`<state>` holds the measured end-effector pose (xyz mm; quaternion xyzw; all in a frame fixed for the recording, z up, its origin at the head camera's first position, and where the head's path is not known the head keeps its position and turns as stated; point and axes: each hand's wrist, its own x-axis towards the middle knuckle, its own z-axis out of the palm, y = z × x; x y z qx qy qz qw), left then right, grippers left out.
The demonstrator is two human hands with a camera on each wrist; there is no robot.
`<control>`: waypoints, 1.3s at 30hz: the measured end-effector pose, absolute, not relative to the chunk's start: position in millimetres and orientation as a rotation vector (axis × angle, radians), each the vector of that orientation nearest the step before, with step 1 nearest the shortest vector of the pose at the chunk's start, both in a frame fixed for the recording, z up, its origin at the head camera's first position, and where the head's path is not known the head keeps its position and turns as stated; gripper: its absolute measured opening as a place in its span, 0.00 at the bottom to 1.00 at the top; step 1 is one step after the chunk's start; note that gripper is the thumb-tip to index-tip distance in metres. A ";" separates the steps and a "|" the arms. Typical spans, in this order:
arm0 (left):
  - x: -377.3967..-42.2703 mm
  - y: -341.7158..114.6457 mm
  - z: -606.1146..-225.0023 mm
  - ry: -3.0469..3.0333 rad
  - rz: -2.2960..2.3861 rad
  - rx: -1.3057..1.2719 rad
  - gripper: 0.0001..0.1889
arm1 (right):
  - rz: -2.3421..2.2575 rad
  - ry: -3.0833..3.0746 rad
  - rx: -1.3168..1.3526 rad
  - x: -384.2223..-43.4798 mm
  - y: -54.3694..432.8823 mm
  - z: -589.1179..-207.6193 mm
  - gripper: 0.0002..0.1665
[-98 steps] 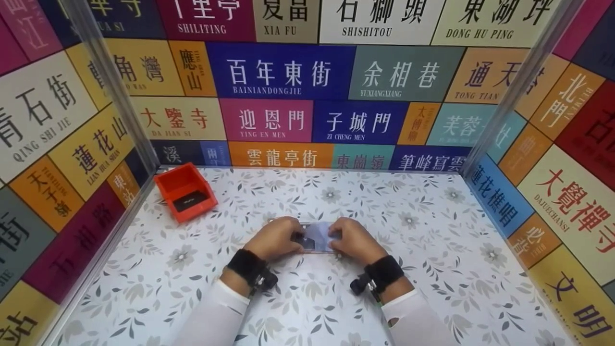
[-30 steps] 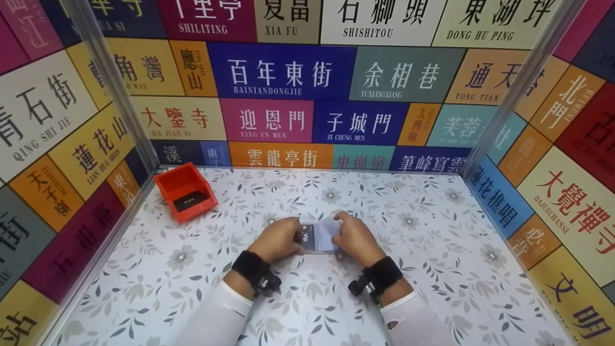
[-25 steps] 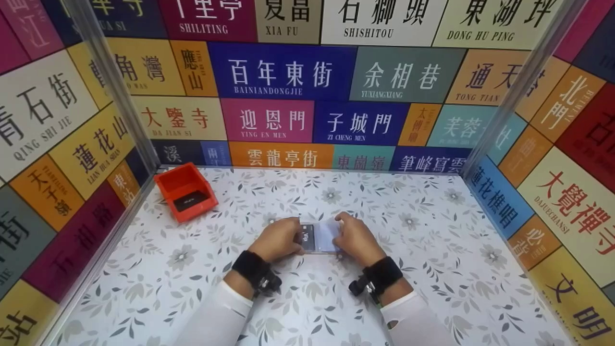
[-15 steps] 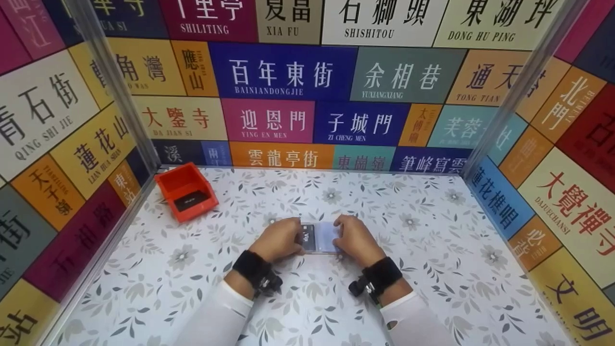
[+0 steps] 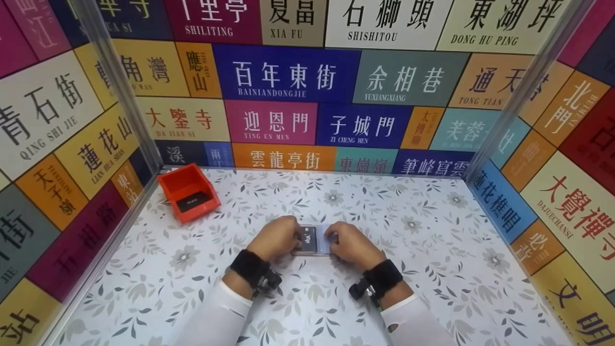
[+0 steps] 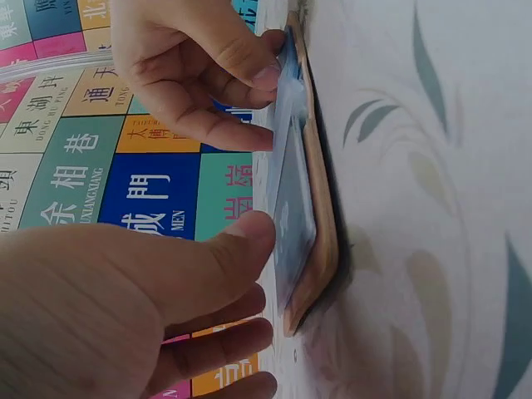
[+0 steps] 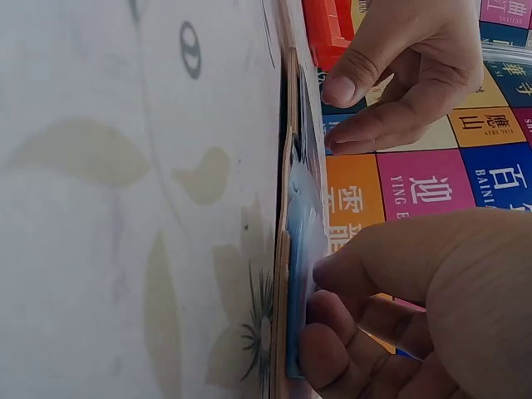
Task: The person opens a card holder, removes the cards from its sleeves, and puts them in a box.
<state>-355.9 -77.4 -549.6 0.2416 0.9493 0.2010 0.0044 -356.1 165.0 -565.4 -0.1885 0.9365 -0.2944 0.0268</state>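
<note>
Between my hands, an open card holder with a brown edge (image 6: 327, 237) lies on the patterned table. A dark card with pale lettering (image 5: 308, 239) shows on its left half; bluish clear plastic sleeves (image 7: 298, 307) are on the right. My left hand (image 5: 278, 236) is at the holder's left end, with its thumb (image 6: 249, 237) at the card and the other fingers loosely extended. My right hand (image 5: 351, 241) has curled fingers, and its thumb and fingertips pinch the bluish sleeve. The palm sides of both hands are hidden in the head view.
At the back left stands an orange-red bin (image 5: 204, 205) with a black card-like piece (image 5: 194, 202) inside. Colourful printed walls (image 5: 283, 72) enclose the back and both sides of the floral table (image 5: 326, 307).
My right hand has come lower and left over the holder, its index finger no longer raised. The dark card's lettering shows more fully than 3.3 s ago. My left hand has barely moved.
</note>
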 end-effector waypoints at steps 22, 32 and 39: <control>-355.2 -67.4 -560.7 3.014 0.578 0.823 0.08 | -1.185 2.722 -0.381 -358.5 151.1 -571.0 0.22; -353.3 -63.0 -562.6 3.100 0.508 0.824 0.11 | -1.407 2.646 -0.264 -360.5 147.4 -577.7 0.26; -353.3 -63.7 -562.0 3.106 0.526 0.850 0.08 | -1.461 2.616 -0.212 -358.9 146.9 -572.4 0.27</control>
